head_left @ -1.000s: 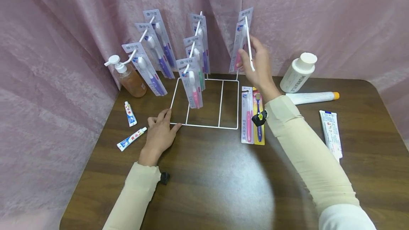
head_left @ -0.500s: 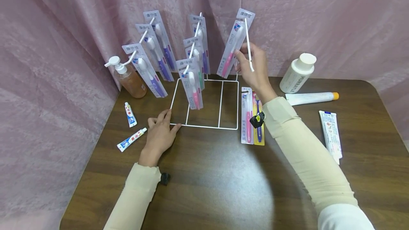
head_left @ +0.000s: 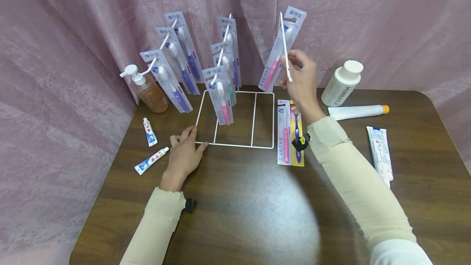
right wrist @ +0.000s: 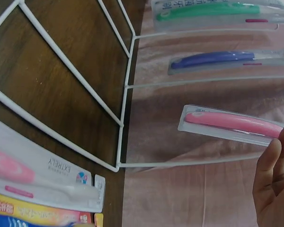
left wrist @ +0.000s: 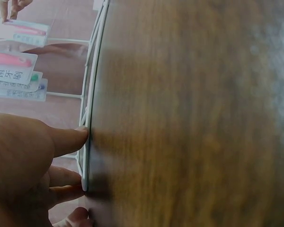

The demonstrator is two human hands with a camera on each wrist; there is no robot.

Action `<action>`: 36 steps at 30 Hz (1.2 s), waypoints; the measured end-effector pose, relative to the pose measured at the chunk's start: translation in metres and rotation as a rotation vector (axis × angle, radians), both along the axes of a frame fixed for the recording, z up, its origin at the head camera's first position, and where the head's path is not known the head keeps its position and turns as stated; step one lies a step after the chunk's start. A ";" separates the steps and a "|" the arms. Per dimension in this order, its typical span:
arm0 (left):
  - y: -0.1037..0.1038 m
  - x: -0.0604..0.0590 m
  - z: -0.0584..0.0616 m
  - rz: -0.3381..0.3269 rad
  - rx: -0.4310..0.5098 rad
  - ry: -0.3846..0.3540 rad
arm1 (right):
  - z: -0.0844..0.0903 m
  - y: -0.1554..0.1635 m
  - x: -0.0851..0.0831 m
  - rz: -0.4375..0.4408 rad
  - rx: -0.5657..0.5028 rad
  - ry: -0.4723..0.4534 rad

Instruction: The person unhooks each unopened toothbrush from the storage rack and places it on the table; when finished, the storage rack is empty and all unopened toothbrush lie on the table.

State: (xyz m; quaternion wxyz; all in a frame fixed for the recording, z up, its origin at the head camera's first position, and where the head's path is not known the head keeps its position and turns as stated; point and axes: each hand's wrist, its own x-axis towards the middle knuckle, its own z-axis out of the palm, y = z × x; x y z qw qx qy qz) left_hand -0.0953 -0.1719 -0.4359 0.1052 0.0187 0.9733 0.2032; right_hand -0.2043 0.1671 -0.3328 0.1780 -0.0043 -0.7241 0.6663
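Right hand (head_left: pixel 302 77) pinching pink toothbrush pack (head_left: pixel 280 51), now slid up hook (head_left: pixel 285 48); nearly off. Left hand (head_left: pixel 184 154) flat, steadying rack (head_left: pixel 235 145).

A dark wooden table (head_left: pixel 250 212) carries a white wire rack (head_left: pixel 254 120), a pump bottle (head_left: pixel 147 87), a white bottle (head_left: pixel 342 84) and several tubes. Two packaged toothbrushes (head_left: pixel 290 132) lie flat beside the rack. The small tubes (head_left: pixel 150 146) look like toothpaste.

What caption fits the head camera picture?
Right hand holds a pink toothbrush pack by the rack's peg.
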 end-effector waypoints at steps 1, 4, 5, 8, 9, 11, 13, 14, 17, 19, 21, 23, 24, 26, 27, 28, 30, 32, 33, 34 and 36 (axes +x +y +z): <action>0.000 0.000 0.000 0.000 0.000 0.000 | 0.000 0.002 0.001 -0.008 -0.015 -0.007; 0.000 0.000 0.000 -0.001 -0.003 0.003 | -0.002 0.009 0.005 -0.023 -0.046 -0.013; 0.000 0.000 0.000 -0.001 -0.004 0.004 | -0.003 0.012 0.006 -0.025 -0.051 -0.009; 0.001 0.000 0.001 -0.001 -0.006 0.004 | -0.008 0.022 0.011 -0.043 -0.046 -0.017; 0.001 0.000 0.001 -0.002 -0.009 0.003 | -0.010 0.026 0.013 -0.051 -0.036 -0.024; 0.001 0.000 0.001 -0.002 -0.009 -0.003 | -0.016 0.033 0.018 -0.061 -0.011 -0.049; 0.001 0.000 0.001 -0.003 -0.012 -0.006 | -0.023 0.041 0.024 -0.060 0.013 -0.089; 0.001 -0.001 0.001 -0.003 -0.013 -0.007 | -0.027 0.045 0.027 -0.060 0.021 -0.114; 0.002 -0.001 0.002 -0.004 -0.017 -0.005 | -0.039 0.056 0.036 -0.056 0.053 -0.181; 0.002 -0.001 0.002 -0.004 -0.021 -0.005 | -0.047 0.062 0.042 -0.068 0.095 -0.225; 0.002 -0.001 0.002 -0.005 -0.022 -0.005 | -0.054 0.067 0.048 -0.074 0.145 -0.269; 0.003 -0.001 0.002 -0.006 -0.023 -0.003 | -0.061 0.072 0.054 -0.079 0.187 -0.313; 0.003 0.000 0.002 -0.007 -0.023 -0.004 | -0.065 0.074 0.057 -0.079 0.202 -0.335; 0.004 0.000 0.002 -0.008 -0.021 -0.002 | -0.070 0.077 0.063 -0.075 0.211 -0.381; 0.004 0.000 0.002 -0.008 -0.022 -0.002 | -0.072 0.079 0.067 -0.075 0.214 -0.402; 0.004 -0.001 0.002 -0.008 -0.022 -0.002 | -0.074 0.080 0.070 -0.078 0.219 -0.420; 0.004 -0.001 0.002 -0.007 -0.025 -0.005 | -0.077 0.082 0.077 -0.081 0.239 -0.462; 0.004 -0.001 0.002 -0.005 -0.028 -0.007 | -0.081 0.083 0.082 -0.089 0.266 -0.491; 0.004 -0.001 0.002 -0.004 -0.031 -0.010 | -0.083 0.083 0.084 -0.090 0.286 -0.507; 0.004 -0.001 0.002 -0.003 -0.031 -0.013 | -0.085 0.083 0.086 -0.092 0.305 -0.521; 0.004 -0.001 0.002 -0.003 -0.032 -0.016 | -0.091 0.084 0.088 -0.090 0.333 -0.547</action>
